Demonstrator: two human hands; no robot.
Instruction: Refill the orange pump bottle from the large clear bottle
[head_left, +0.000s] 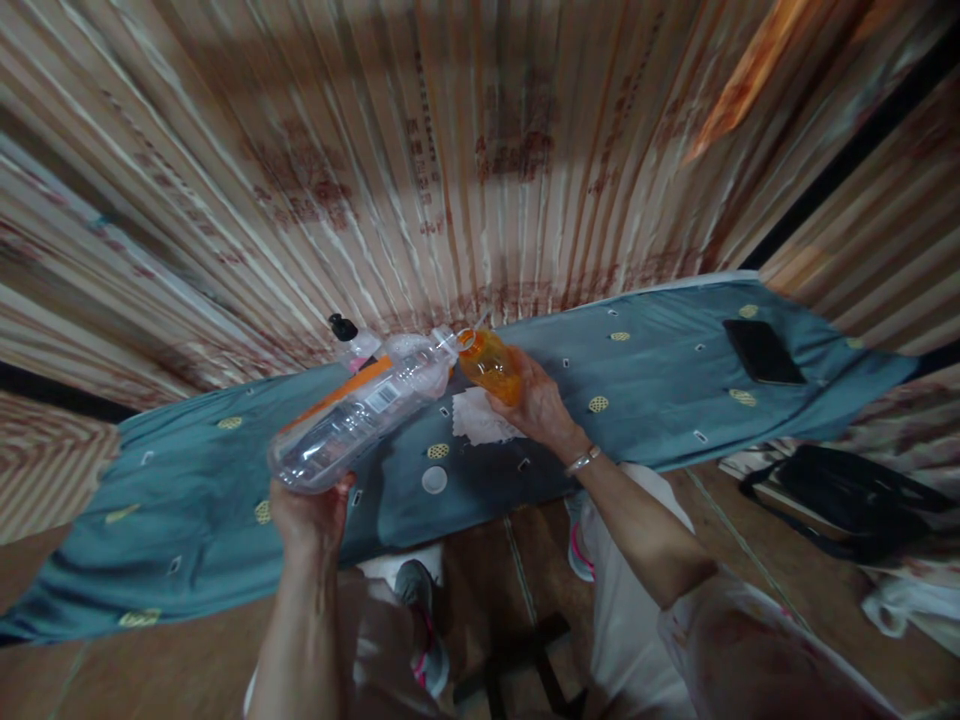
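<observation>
My left hand is closed round the base of a large clear plastic bottle, which lies tilted with its neck toward the upper right. In my right hand is a small orange bottle, held with its top close to the clear bottle's mouth. Whether the two mouths touch I cannot tell. Under my right hand lies a crumpled white tissue. A round white cap rests on the cloth between my hands. Behind the clear bottle stands another bottle with a black top, partly hidden.
A blue-green patterned cloth covers the narrow table. On its right end lies a dark phone. A patterned curtain hangs behind. Beside the table on the right is a black bag; a dark metal stand is below me.
</observation>
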